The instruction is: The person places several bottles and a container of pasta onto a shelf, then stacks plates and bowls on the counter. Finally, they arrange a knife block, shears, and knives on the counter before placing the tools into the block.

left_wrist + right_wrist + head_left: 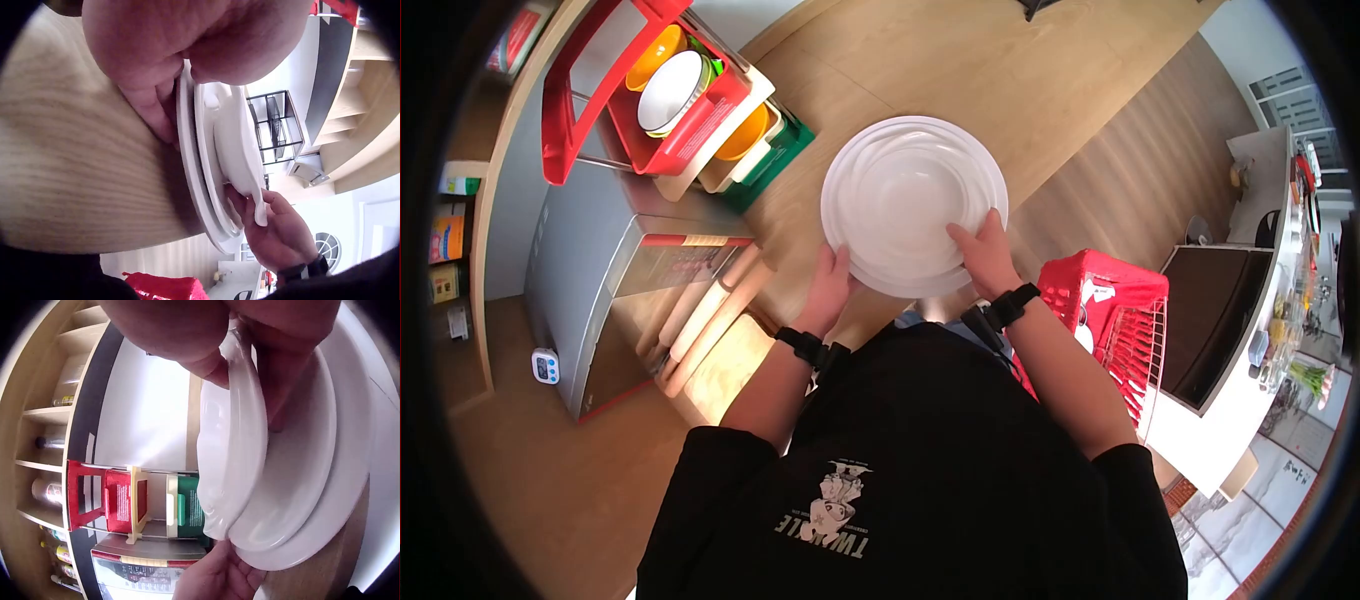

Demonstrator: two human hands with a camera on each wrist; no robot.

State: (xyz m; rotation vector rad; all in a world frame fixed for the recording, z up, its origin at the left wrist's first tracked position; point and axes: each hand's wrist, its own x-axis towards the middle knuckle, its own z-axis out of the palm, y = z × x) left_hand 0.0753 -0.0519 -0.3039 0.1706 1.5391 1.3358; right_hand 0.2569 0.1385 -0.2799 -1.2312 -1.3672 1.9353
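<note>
A white bowl with a wavy rim (915, 190) sits uppermost on a stack of white plates (832, 205). My right hand (988, 255) pinches the bowl's rim, thumb over it and fingers underneath, between bowl and plate. On that side the bowl (247, 419) stands tilted up off the plate below. With its thumb above and fingers against the lower side, my left hand (830, 290) grips the near left edge of the stack. Two plates (187, 144) show edge-on in the left wrist view, the larger one lowest and close over the wooden table (81, 156).
Left of the table, a red bin (690, 135) with bowls stands beside a green bin (775, 165), above a large grey box (590, 270). A white timer (546, 366) is fixed at far left. A red basket (1105, 300) stands by my right forearm.
</note>
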